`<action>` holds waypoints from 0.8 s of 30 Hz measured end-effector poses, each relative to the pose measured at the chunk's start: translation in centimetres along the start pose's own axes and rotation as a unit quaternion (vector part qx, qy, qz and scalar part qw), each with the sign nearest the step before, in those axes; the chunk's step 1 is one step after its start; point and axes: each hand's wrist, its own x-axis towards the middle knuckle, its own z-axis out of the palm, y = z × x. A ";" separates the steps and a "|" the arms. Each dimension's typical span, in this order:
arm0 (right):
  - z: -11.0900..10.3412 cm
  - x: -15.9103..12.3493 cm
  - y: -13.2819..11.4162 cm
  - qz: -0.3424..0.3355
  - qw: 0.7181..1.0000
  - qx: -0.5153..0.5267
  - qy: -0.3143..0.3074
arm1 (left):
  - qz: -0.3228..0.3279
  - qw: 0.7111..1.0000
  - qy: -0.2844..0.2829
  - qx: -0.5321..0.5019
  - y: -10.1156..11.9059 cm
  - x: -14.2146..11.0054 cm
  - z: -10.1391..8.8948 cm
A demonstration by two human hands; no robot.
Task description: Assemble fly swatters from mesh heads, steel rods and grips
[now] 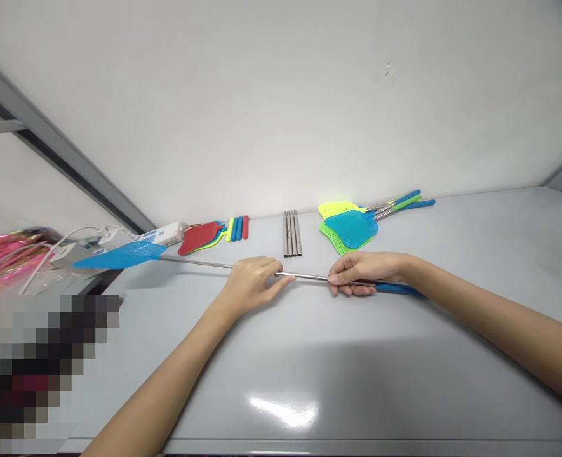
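A blue fly swatter lies stretched across the grey table (309, 355), its blue mesh head (119, 255) far to the left and its thin metal rod (309, 277) running right to a blue handle (397, 289). My left hand (252, 282) pinches the rod near its middle. My right hand (364, 271) is closed around the rod where it meets the blue handle. Both hands hold the swatter just above the tabletop.
By the wall lie a red swatter head (197, 236) with loose green, blue and red grips (237, 228), several bare metal rods (292, 233), and a pile of yellow, green and blue swatters (350, 227). A white power strip (164, 233) and pink items (4, 251) sit left.
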 end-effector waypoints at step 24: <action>2.1 0.9 -0.2 -0.034 0.998 -0.049 0.033 | 0.038 0.998 -0.046 -0.025 3.8 0.7 0.9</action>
